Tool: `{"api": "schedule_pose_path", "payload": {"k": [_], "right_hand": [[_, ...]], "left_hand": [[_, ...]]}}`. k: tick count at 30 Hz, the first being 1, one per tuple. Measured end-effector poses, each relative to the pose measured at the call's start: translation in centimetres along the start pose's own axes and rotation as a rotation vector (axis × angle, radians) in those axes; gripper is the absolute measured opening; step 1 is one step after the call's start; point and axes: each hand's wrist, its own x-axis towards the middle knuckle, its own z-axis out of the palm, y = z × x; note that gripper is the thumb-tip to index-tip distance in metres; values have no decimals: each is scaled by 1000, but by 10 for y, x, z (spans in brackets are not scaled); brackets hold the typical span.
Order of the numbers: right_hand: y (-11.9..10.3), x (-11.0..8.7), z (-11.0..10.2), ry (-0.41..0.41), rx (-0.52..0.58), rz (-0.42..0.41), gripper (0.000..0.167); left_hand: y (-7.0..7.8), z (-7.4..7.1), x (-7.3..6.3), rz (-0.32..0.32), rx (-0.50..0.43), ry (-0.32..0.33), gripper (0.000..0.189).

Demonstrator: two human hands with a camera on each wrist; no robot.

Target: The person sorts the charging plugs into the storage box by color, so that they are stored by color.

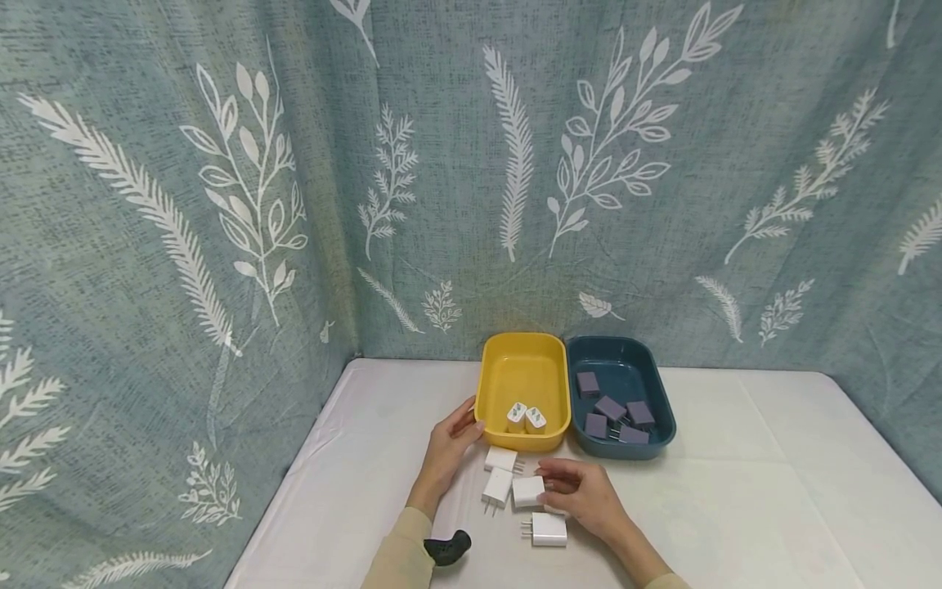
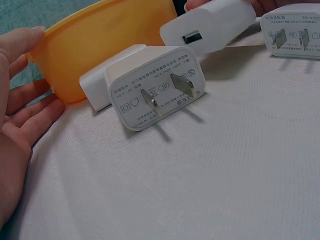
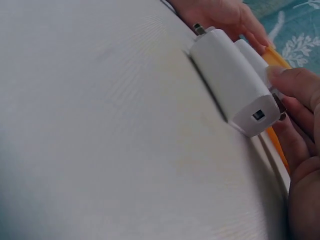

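My right hand [image 1: 585, 495] pinches a white USB wall charger [image 1: 527, 492] between thumb and fingers at its prong end. In the left wrist view this held charger [image 2: 210, 27] is tilted, its USB port towards the left. Two more white chargers lie touching in front of the yellow bin, one [image 1: 497, 487] prongs towards me, one [image 1: 501, 459] behind it. Nearer me lies another white charger [image 1: 549, 530], prongs to the left. My left hand [image 1: 445, 455] touches the front left corner of the yellow bin [image 1: 522, 442], thumb at the rim and fingers along the outer wall.
Inside the yellow bin two white chargers [image 1: 526, 418] stand near the front. Beside it on the right is a dark blue bin [image 1: 666, 413] with several purple chargers [image 1: 611, 408]. Both bins stand at the table's back edge, before a patterned curtain [image 1: 456, 204]. A black device [image 1: 446, 548] sits at my left wrist.
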Motion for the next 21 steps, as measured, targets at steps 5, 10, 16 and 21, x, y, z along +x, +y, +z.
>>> {"api": "schedule_pose_path", "payload": {"k": [5,10,16,21], "right_hand": [[-6,3,0,22,-9,-22,48],[-12,6,-2,54,-17,-48,48],[-22,8,-4,98,18,-76,49],[-29,13,-5,149,44,-89,46]], "left_hand": [[0,0,0,0,11,6,57],[2,1,-1,3,28,17,57],[2,1,-1,2,41,19,57],[2,1,-1,-1,35,17,58]]}}
